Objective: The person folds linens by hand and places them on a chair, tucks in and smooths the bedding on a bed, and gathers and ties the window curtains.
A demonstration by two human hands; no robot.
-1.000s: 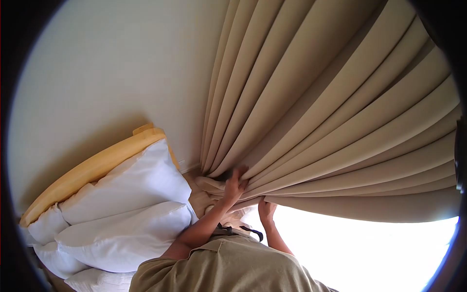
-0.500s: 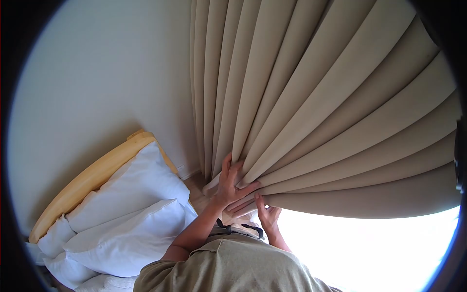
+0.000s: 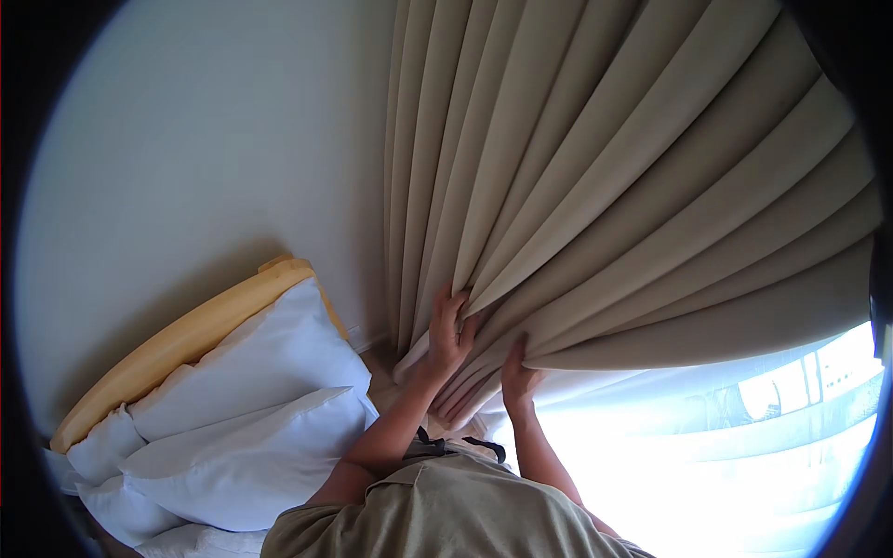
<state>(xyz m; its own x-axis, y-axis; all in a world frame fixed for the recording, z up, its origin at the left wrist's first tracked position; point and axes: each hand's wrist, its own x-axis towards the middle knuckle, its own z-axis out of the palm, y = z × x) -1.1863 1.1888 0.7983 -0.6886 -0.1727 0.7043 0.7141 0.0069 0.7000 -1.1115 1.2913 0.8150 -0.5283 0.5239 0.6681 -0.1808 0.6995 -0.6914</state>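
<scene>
A beige curtain [image 3: 595, 205] hangs in deep pleats and draws together toward my hands. My left hand [image 3: 450, 337] has its fingers curled into the folds, and some fingertips are hidden in the cloth. Lower and to the right, my right hand [image 3: 519, 377] grips the curtain's near edge, thumb in front and fingers partly behind it. Between and below both hands, the bunched lower part of the curtain hangs toward the floor. Behind the curtain, a sheer white curtain [image 3: 642, 446] glows with window light.
On the left stands a bed with a curved wooden headboard [image 3: 177, 344] and several white pillows [image 3: 251, 456]. A pale wall [image 3: 214, 149] rises behind it. A dark cord [image 3: 484, 446] shows at my waist, over my khaki shirt [image 3: 446, 511].
My right hand has moved up with the curtain edge, now gripping it more fully. The edge has risen, exposing more of the sheer curtain. My left hand has shifted slightly up and right.
</scene>
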